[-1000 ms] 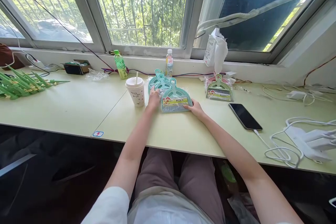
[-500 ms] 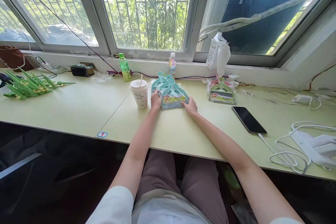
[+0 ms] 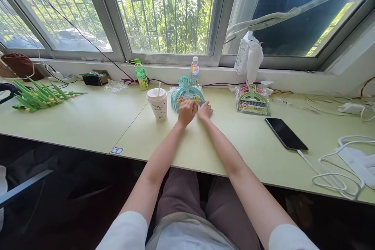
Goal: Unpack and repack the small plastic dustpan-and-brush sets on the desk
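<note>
A stack of teal dustpan-and-brush sets (image 3: 184, 86) in clear wrapping with a printed label lies on the table in front of me. My left hand (image 3: 187, 113) is at its front edge, fingers bent and closed, covering part of the label. Just to the right, almost touching it, is my right hand (image 3: 206, 111), its fingers curled in. What either hand pinches, if anything, is hidden. Left of my hands stands a white lidded paper cup (image 3: 158, 105) with a straw.
A green and pink dustpan stack (image 3: 253, 101) lies to the right, with a phone (image 3: 285, 133) on a cable before it. Behind are a green bottle (image 3: 141, 76) and a clear bottle (image 3: 195, 71). Green spiky pieces (image 3: 41, 97) lie far left; white cables (image 3: 336, 179) lie right.
My hands have left the sides of the teal dustpans and come together at the front. The front dustpan set has moved back and left, lining up with the other.
</note>
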Available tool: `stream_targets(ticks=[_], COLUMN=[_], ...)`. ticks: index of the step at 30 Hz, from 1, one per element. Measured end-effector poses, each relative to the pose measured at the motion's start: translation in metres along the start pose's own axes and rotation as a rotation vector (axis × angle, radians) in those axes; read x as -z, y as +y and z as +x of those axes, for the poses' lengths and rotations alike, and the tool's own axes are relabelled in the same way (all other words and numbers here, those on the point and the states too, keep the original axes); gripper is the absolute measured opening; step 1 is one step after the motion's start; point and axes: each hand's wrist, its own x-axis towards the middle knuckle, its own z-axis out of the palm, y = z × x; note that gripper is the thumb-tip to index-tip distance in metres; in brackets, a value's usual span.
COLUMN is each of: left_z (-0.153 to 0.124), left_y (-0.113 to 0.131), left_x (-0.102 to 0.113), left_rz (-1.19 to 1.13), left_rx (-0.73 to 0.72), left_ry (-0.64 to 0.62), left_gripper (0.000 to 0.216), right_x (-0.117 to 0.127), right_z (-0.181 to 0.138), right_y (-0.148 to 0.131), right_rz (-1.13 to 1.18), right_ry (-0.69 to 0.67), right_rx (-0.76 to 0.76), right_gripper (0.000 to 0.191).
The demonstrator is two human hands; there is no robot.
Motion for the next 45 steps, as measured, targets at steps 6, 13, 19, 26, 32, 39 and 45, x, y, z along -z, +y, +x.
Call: stream_targets(ticks=[6,13,19,26,32,39,45], left_z=[0.003,0.006,0.006,0.01,0.009,0.01,0.008], left_y=[-0.015,-0.027,-0.027,-0.023,-0.022,-0.018,-0.015], left_x=[-0.013,-0.014,-0.013,-0.009,-0.008,-0.007,-0.006], left_rz=[0.103,0.133,0.092,0.08,0.039,-0.031,-0.163], left_rx=[0.054,0.146,0.182,0.291,0.288,0.308,0.207], left_ry=[-0.214,-0.201,-0.199,-0.165,-0.094,-0.038,-0.103], left_gripper=[0.023,0.022,0.022,0.026,0.026,0.026,0.024], right_x=[0.001,0.016,0.092,0.132,0.119,0.116,0.105], right_z=[0.002,0.004,0.047,0.061,0.037,0.002,-0.01], right_y=[0.005,0.03,0.134,0.197,0.162,0.124,0.105], right_rz=[0.015,0.042,-0.293,-0.477,-0.579,-0.683,-0.631], right_ry=[-0.088,-0.158,0.261,0.109,0.138,0.055,0.054], right_rx=[0.041,0.224,0.25,0.103,0.224,0.37,0.355], right_gripper=[0.056,0.057,0.06,0.061,0.047,0.034,0.037])
